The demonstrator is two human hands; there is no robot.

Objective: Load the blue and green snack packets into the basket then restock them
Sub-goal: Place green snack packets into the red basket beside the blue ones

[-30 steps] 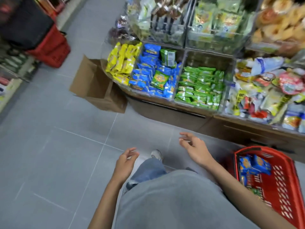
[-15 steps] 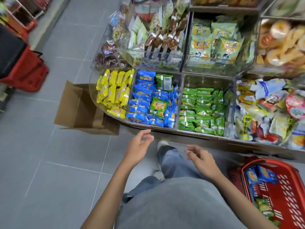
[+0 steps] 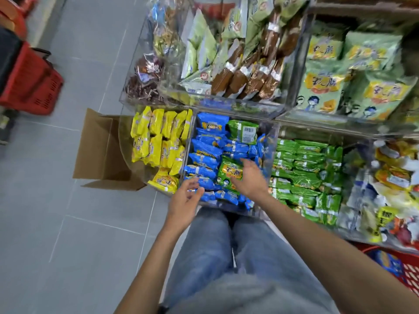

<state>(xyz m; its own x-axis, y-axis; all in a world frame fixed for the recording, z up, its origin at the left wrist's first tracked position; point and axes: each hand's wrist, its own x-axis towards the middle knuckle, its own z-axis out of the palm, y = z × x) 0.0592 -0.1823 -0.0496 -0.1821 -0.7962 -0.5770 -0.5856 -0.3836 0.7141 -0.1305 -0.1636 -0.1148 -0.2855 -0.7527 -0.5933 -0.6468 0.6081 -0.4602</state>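
A clear bin in front of me holds several blue snack packets with a green packet lying on top and another green packet at its back. My left hand hovers open over the bin's front left corner, fingers spread above the blue packets. My right hand reaches over the bin with relaxed fingers, just beside the green packet; contact is unclear. The bin to the right holds stacked green packets. The red basket sits at the lower right with a blue packet inside.
Yellow packets fill the bin on the left. An open cardboard box stands on the grey floor beside it. Another red basket sits at the far left. Upper shelves carry green bags and brown packets.
I have stepped closer to the shelf. Both hands moved forward from near my legs to above the blue-packet bin. The red basket slid toward the frame's lower right edge.
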